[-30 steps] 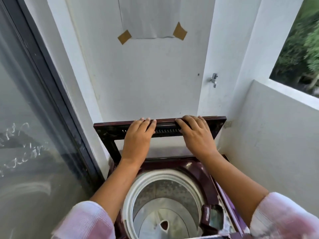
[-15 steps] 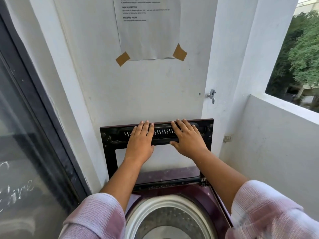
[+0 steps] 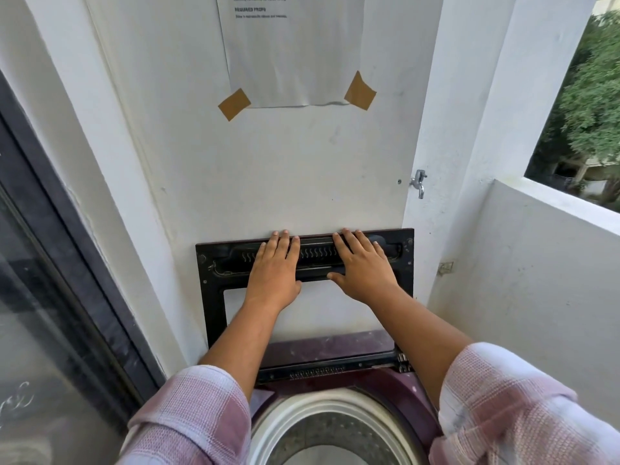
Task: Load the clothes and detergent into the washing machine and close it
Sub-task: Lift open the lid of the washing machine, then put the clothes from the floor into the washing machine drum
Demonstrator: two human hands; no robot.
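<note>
Black plastic frames the underside of the washing machine's lid (image 3: 208,286), which stands raised and upright, its back close against the white wall (image 3: 302,169). Both grips, a person's bare hands, lie flat on the lid's top band. The left grip (image 3: 273,270) is spread with straight fingers, palm on the ribbed strip, and the fingertips (image 3: 280,233) reach the lid's upper edge. The right grip (image 3: 364,270) lies just beside it, fingers equally straight and a little fanned, with the thumb (image 3: 335,276) pointing left along the lower edge of the band. Neither grip curls round anything; each is open and rests on the lid.

Below the forearms, the maroon top of the washing machine (image 3: 397,384) surrounds the white drum rim (image 3: 303,406), and the drum opening sits directly under the 2 pink checked sleeves (image 3: 188,417), near the bottom edge of the view. The lid's clear window shows the wall behind it.

Above the lid a printed sheet of paper (image 3: 295,55) hangs on the wall, held at its lower corners by 2 brown pieces of tape (image 3: 234,104). A metal tap (image 3: 418,182) juts out to the right. A dark-framed glass door (image 3: 50,297) fills the left side; a low white parapet (image 3: 536,263) and green trees (image 3: 590,95) are at the right.
</note>
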